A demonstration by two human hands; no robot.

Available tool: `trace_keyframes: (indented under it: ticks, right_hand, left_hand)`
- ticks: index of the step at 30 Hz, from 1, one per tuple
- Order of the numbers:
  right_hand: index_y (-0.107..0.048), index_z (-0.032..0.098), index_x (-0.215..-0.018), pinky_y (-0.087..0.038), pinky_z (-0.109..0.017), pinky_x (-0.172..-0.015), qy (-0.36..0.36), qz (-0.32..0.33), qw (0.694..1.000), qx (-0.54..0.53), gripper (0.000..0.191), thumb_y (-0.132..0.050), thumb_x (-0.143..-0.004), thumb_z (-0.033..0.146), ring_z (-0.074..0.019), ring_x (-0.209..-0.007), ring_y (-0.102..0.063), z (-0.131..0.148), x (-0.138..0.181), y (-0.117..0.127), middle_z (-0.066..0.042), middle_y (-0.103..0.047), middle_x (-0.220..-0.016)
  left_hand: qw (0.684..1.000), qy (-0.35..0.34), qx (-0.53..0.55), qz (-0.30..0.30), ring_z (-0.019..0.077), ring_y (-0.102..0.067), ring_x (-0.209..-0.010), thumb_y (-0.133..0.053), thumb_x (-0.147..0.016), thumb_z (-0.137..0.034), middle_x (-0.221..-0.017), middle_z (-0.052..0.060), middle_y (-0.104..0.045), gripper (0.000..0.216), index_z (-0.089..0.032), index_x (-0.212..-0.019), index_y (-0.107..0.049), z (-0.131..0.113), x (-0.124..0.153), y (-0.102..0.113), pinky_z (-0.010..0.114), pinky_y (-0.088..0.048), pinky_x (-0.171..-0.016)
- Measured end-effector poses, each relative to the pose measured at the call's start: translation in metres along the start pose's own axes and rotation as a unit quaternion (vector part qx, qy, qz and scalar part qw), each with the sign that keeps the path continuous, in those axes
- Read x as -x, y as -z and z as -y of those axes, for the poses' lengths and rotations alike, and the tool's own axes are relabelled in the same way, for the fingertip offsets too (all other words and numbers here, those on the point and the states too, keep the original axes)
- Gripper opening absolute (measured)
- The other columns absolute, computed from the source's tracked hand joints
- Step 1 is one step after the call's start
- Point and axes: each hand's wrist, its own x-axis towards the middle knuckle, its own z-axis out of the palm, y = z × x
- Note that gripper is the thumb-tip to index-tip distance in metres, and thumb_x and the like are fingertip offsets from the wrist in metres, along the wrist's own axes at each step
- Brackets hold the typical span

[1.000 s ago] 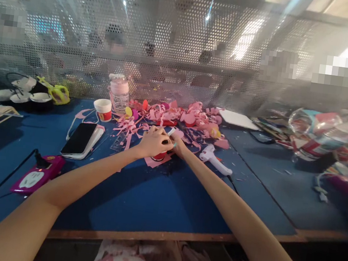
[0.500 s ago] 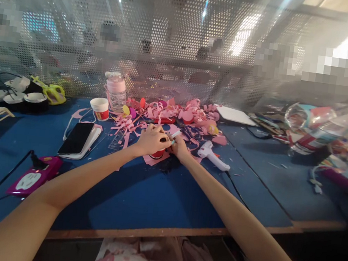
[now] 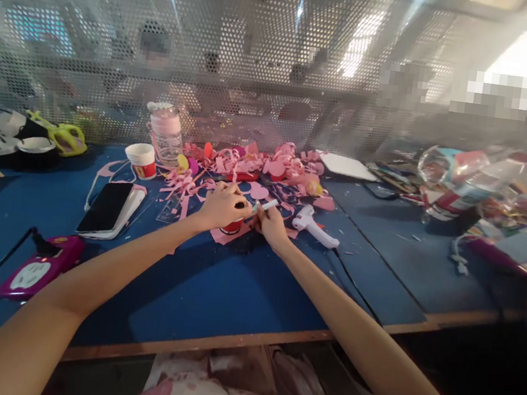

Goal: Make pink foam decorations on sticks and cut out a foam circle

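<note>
My left hand (image 3: pixel 223 206) is closed over a small red cup (image 3: pixel 232 227), its fingers hiding most of it. The cup stands on a sheet of pink paper (image 3: pixel 223 237) lying on the blue table. Just right of the cup, my right hand (image 3: pixel 271 224) pinches a slim white pen (image 3: pixel 270 204), with one end pointing toward the cup and the left fingers. Whether the pen's tip touches the paper is hidden.
Behind the hands lies a heap of pink paper scraps (image 3: pixel 253 160). A white glue gun (image 3: pixel 315 227) rests at right. Leftward are a paper cup (image 3: pixel 141 160), a clear bottle (image 3: pixel 166 133), a phone (image 3: pixel 105 208) and a purple power strip (image 3: pixel 41 266). A plastic bottle (image 3: pixel 468 192) lies far right.
The pen and right fingers have drawn slightly right, away from the left hand, and the pen shows more. The left hand stays on the cup. The whole view has shifted a little.
</note>
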Motion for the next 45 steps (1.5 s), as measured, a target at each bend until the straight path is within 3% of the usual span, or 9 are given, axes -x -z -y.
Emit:
trace_keyframes:
  ticks: [10, 16, 20, 24, 30, 33, 38, 40, 45]
  right_hand:
    - [-0.04, 0.021, -0.069, -0.024, -0.019, -0.032, 0.012, -0.001, 1.0, 0.01, 0.031, -0.047, -0.079, 0.05, -0.0071, -0.032, -0.036, 0.003, 0.012, 0.003, 0.007, -0.045, -0.042]
    - [-0.041, 0.021, -0.066, -0.024, -0.02, -0.031, 0.018, -0.012, 1.0, 0.001, 0.032, -0.05, -0.078, 0.05, -0.007, -0.031, -0.036, 0.004, 0.017, 0.004, 0.006, -0.046, -0.041]
    - [-0.042, 0.022, -0.066, -0.023, -0.021, -0.03, 0.033, -0.048, 0.998, -0.022, 0.033, -0.05, -0.078, 0.051, -0.0071, -0.03, -0.035, 0.008, 0.016, 0.003, 0.006, -0.045, -0.041]
    - [-0.038, 0.022, -0.065, -0.023, -0.02, -0.03, 0.044, -0.091, 0.993, -0.059, 0.036, -0.046, -0.079, 0.055, -0.0065, -0.03, -0.034, 0.01, 0.009, 0.001, 0.007, -0.043, -0.042]
    - [-0.042, 0.021, -0.068, -0.026, -0.02, -0.03, 0.057, -0.059, 0.992, -0.094, 0.035, -0.055, -0.073, 0.053, -0.0068, -0.031, -0.037, 0.009, -0.008, -0.008, 0.007, -0.046, -0.044]
    - [-0.046, 0.021, -0.071, -0.032, -0.021, -0.034, 0.063, -0.05, 0.99, -0.12, 0.032, -0.058, -0.072, 0.051, -0.0086, -0.035, -0.042, 0.01, -0.016, -0.006, 0.007, -0.049, -0.047]
    - [-0.051, 0.02, -0.073, -0.038, -0.023, -0.038, 0.054, -0.054, 0.982, -0.173, 0.032, -0.055, -0.072, 0.052, -0.0113, -0.039, -0.048, 0.016, -0.022, 0.009, 0.005, -0.051, -0.047]
    - [-0.053, 0.019, -0.071, -0.038, -0.023, -0.037, 0.042, -0.051, 0.979, -0.195, 0.033, -0.049, -0.075, 0.052, -0.0117, -0.04, -0.05, 0.02, -0.021, 0.013, 0.002, -0.053, -0.048]
    - [-0.057, 0.018, -0.074, -0.037, -0.021, -0.037, 0.017, -0.016, 0.971, -0.237, 0.029, -0.051, -0.076, 0.046, -0.0107, -0.042, -0.051, 0.036, -0.011, 0.015, 0.001, -0.055, -0.05]
  left_hand:
    - [0.999, -0.036, 0.002, 0.009, 0.0246, -0.038, -0.1, -0.041, -0.083, -0.042, -0.099, 0.007, -0.054, 0.032, -0.023, -0.086, -0.067, 0.004, -0.001, -0.001, 0.039, -0.031, -0.082]
    - [0.997, -0.067, 0.03, -0.006, 0.0216, -0.046, -0.097, -0.044, -0.082, -0.037, -0.09, 0.005, -0.057, 0.028, -0.019, -0.075, -0.065, 0.001, -0.004, 0.0, 0.039, -0.03, -0.087]
    - [0.997, -0.009, 0.071, -0.021, 0.0199, -0.05, -0.082, -0.051, -0.075, -0.037, -0.078, 0.006, -0.055, 0.026, -0.016, -0.061, -0.056, -0.003, -0.006, 0.002, 0.035, -0.037, -0.079]
    - [0.99, 0.076, 0.108, -0.039, 0.0174, -0.05, -0.069, -0.058, -0.067, -0.039, -0.072, 0.005, -0.051, 0.025, -0.015, -0.066, -0.051, 0.004, -0.01, 0.01, 0.03, -0.041, -0.065]
    - [0.97, 0.173, 0.054, -0.161, 0.0209, -0.051, -0.086, -0.059, -0.069, -0.034, -0.09, 0.009, -0.05, 0.025, -0.014, -0.08, -0.049, 0.047, -0.017, 0.02, 0.034, -0.041, -0.079]
    - [0.963, 0.182, 0.004, -0.199, 0.0285, -0.044, -0.106, -0.06, -0.071, -0.038, -0.104, 0.017, -0.047, 0.039, -0.01, -0.094, -0.047, 0.063, -0.016, 0.019, 0.042, -0.033, -0.091]
    - [0.96, 0.15, -0.05, -0.23, 0.0321, -0.033, -0.12, -0.043, -0.084, -0.034, -0.121, 0.018, -0.039, 0.03, -0.015, -0.106, -0.043, 0.06, -0.012, 0.031, 0.052, -0.023, -0.097]
    - [0.975, 0.096, -0.055, -0.194, 0.03, -0.038, -0.115, -0.037, -0.086, -0.028, -0.117, 0.018, -0.044, 0.023, -0.015, -0.103, -0.045, 0.052, -0.013, 0.039, 0.049, -0.027, -0.095]
    - [0.995, -0.073, 0.054, 0.039, 0.0194, -0.055, -0.086, -0.039, -0.085, -0.022, -0.089, 0.008, -0.06, 0.014, -0.017, -0.086, -0.053, 0.038, -0.017, 0.046, 0.031, -0.042, -0.075]
